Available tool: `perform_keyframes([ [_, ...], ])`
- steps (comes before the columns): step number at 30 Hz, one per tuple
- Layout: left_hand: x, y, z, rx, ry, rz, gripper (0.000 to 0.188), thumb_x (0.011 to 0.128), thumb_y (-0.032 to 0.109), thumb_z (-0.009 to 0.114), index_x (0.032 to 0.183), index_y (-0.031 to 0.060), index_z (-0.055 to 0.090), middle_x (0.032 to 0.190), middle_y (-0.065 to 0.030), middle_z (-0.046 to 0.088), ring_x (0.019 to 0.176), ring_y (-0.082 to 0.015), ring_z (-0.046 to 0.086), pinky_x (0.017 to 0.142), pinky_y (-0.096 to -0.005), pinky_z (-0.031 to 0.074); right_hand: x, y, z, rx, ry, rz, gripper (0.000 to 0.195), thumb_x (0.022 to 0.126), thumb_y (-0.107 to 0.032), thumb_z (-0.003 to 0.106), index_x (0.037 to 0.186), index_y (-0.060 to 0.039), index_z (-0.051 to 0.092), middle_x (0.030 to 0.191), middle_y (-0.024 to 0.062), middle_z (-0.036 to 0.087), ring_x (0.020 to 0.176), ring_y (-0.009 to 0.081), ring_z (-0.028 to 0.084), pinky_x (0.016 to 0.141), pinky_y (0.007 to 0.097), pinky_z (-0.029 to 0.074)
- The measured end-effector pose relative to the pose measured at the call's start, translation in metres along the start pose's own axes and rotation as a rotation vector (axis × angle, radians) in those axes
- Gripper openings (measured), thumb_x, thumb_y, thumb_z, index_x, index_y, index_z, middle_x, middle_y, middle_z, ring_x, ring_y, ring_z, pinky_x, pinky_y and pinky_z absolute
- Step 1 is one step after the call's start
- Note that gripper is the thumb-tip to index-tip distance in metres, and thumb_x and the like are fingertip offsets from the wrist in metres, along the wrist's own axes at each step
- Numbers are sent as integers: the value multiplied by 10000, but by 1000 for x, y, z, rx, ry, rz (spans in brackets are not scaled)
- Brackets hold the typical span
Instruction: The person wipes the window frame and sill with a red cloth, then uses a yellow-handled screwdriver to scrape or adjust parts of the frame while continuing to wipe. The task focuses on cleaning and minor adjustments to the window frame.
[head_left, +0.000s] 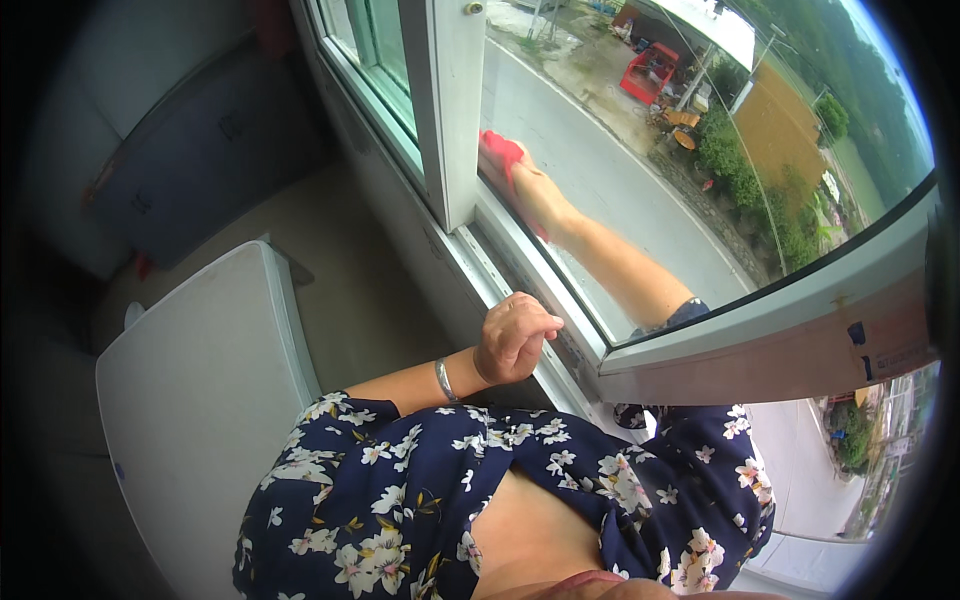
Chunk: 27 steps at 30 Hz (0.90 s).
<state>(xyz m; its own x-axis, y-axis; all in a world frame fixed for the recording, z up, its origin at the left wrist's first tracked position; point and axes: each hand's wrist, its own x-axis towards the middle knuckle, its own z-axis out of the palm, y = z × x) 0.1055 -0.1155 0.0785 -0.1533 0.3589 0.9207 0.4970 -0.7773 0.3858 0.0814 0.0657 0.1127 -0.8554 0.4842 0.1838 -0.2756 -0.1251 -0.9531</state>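
Observation:
Seen through the window pane (600, 172), my right hand (536, 187) is on the outer side of the glass with a red cloth (501, 150) in its grip. The cloth is near the lower part of the sash, beside the upright window frame (454, 112). My right arm reaches around the sash edge. On the inner side, my left hand (519, 337) is at the lower window track (517, 281), its fingers curled in and nothing visible in them. Whether it touches the frame is unclear. A silver bracelet (445, 379) circles the left wrist.
A pale, flat-topped piece of furniture (202, 405) stands on the left, and a dark cabinet (202, 150) lies beyond it in shadow. The sash's end edge (780, 367) juts in front of my right shoulder. Far below outside runs a road (622, 172).

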Motion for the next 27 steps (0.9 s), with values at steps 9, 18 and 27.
perform_keyframes([
  [9,-5,-7,-2,46,9,15,139,886,-68,471,963,8,558,698,-74,572,595,-189,547,577,-300,457,-172,-31,-25,-316,143,199,358,986,-175,372,1300,-32,469,1243,98,500,1128,166,469,1045,298,314],
  [18,-2,-6,4,44,3,25,140,901,-59,479,989,14,561,706,-75,565,602,-192,553,564,-292,453,-291,-108,-24,-1009,28,869,230,795,-39,460,992,-4,574,706,76,587,615,150,570,585,324,491],
  [27,-9,-13,11,64,-2,-38,182,854,-33,521,998,50,593,689,-45,577,627,-218,571,604,-331,442,-309,-99,-39,-1653,-105,780,226,772,-77,548,982,-18,606,932,213,639,877,369,607,774,425,476],
])
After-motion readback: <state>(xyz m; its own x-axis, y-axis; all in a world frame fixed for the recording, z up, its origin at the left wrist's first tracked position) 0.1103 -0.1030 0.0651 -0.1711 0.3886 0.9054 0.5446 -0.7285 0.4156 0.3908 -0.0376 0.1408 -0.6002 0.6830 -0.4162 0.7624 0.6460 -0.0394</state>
